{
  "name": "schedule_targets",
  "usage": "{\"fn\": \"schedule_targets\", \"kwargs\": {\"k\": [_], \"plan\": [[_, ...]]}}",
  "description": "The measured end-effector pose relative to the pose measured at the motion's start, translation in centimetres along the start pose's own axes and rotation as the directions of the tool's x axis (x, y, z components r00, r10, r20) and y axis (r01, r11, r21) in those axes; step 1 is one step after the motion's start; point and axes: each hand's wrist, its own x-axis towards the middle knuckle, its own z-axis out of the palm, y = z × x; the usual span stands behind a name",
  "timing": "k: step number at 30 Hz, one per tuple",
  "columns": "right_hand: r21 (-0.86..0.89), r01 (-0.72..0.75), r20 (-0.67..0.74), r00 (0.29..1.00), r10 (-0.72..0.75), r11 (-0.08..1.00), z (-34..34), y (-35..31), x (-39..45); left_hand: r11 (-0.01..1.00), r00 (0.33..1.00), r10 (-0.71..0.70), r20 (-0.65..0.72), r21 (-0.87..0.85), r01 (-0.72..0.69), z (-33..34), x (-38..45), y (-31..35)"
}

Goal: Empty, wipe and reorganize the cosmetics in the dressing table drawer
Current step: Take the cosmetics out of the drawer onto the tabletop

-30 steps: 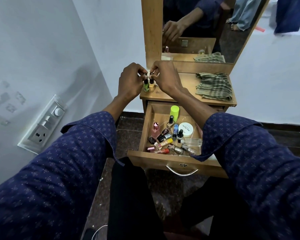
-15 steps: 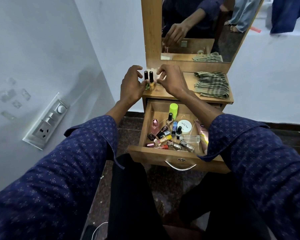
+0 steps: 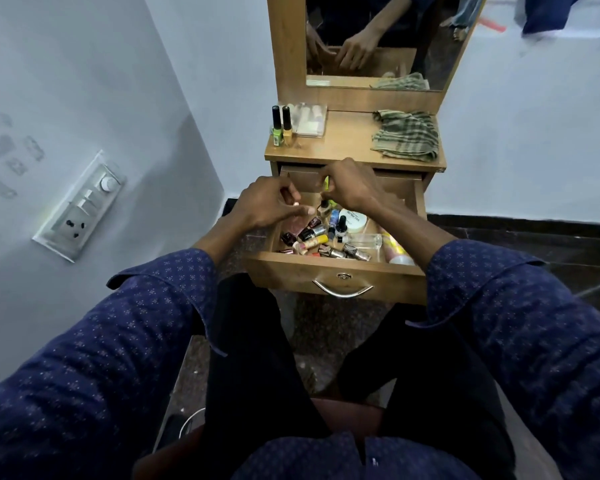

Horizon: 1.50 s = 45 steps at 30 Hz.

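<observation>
**A:** With both hands over the open wooden drawer (image 3: 340, 271), where do the cosmetics stand?

**B:** Most are in the drawer, a loose pile of small nail polish bottles (image 3: 321, 239) along its front-left part. A round white jar (image 3: 353, 220) sits mid-drawer, a clear glass bottle (image 3: 364, 241) lies on its side right of the pile, and a pink-and-yellow tube (image 3: 393, 249) runs along the right wall.

**A:** Grip state?

**B:** The right hand (image 3: 355, 185) has its fingers curled down at the drawer's back edge, fingertips at the black cap of a beige bottle (image 3: 323, 210); a lime-green container (image 3: 327, 184) sits partly hidden behind that hand. Can't tell whether it pinches the cap or just touches it. The left hand (image 3: 269, 202) hovers over the drawer's left wall, fingers loosely curled, nothing seen in it.

**A:** What's on top?

**B:** At the back-left corner of the wooden tabletop (image 3: 343, 152) stand a green polish bottle (image 3: 276, 128) and a yellow polish bottle (image 3: 286, 126), upright and touching, both with black caps. Just to their right is a clear plastic pouch (image 3: 309, 121). A green checked cloth (image 3: 406, 138) is crumpled at the right edge.

**A:** Surroundings?

**B:** Wood-framed mirror (image 3: 378, 39) above. White switchboard (image 3: 80, 206) on the left wall.
</observation>
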Motion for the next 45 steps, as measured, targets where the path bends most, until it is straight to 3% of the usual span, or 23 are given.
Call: {"fn": "schedule_targets", "kwargs": {"k": [5,7,12,17,25,29,35,45], "plan": [[-0.078,0.019,-0.012,1.000,-0.020,0.997,2.0,0.0,-1.5,0.939,1.000,0.000,-0.006,0.344,0.002,1.6,-1.0,0.1],[-0.094,0.011,-0.031,0.999,-0.014,0.996,2.4,-0.1,-1.7,0.927,0.999,-0.004,-0.043,0.374,0.020,2.4,-1.4,0.3],[-0.050,-0.029,-0.055,0.998,0.027,0.998,2.2,0.0,-1.8,0.938,0.992,-0.024,-0.123,0.339,0.065,2.8,-1.4,0.6],[-0.003,-0.019,-0.045,0.999,0.019,1.000,1.8,0.8,-2.0,0.978,0.987,0.040,-0.156,0.211,-0.006,2.0,-1.3,1.5],[0.058,0.056,-0.194,0.980,-0.044,0.997,-4.5,0.9,0.6,0.977,0.943,0.146,-0.299,0.195,-0.089,-2.6,2.6,4.9],[0.115,0.091,-0.296,0.954,-0.053,0.989,-7.6,2.1,2.4,0.985,0.943,0.053,-0.327,0.175,0.005,-4.4,5.6,7.1],[0.105,0.041,-0.395,0.919,0.003,0.994,-9.7,3.5,4.4,0.997,0.931,-0.071,-0.359,0.004,0.078,-4.1,10.1,8.8],[0.108,0.033,-0.417,0.909,0.016,0.994,-9.9,5.0,8.0,0.985,0.860,-0.170,-0.481,-0.119,0.128,-1.9,16.5,8.6]]}}
